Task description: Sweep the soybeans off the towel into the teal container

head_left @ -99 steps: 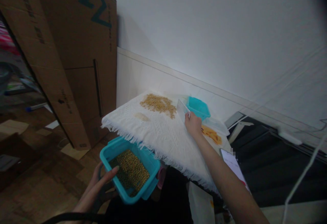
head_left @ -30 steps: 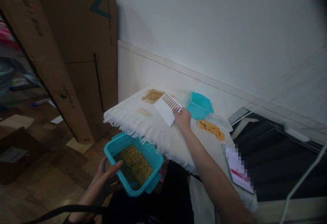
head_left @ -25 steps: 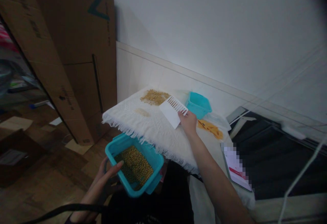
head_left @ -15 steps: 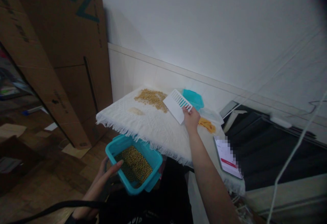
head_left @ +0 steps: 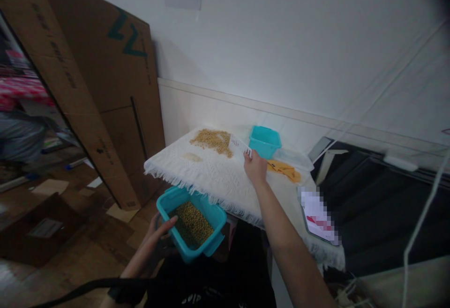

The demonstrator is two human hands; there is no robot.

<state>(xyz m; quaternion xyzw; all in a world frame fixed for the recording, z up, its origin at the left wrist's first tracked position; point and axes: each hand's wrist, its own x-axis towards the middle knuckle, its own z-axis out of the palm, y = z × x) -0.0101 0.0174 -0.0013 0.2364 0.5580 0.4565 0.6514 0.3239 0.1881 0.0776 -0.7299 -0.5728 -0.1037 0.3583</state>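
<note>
My left hand [head_left: 158, 235] grips a teal plastic container [head_left: 220, 214] by its left rim, thumb over the edge, just below the table's front fringe. Yellow-brown beans [head_left: 197, 223] lie inside, and the container's left part is in shadow. My right hand [head_left: 256, 168] pinches a white slotted scraper [head_left: 239, 144] above the tabletop. The scraper is tilted nearly edge-on, with its far end by the right side of a spread of loose soybeans [head_left: 210, 138]. Whether it touches them I cannot tell.
A white fringed cloth [head_left: 218, 181] covers the table. A second teal container [head_left: 264, 143] stands at the back, near an orange-yellow cloth [head_left: 285, 170]. A phone [head_left: 318, 219] lies at the right edge. A tall cardboard box [head_left: 116, 87] rises at left.
The scraper has turned from showing its broad face to nearly edge-on, and my right hand has lowered slightly. My left hand still holds the container. The whole view has shifted.
</note>
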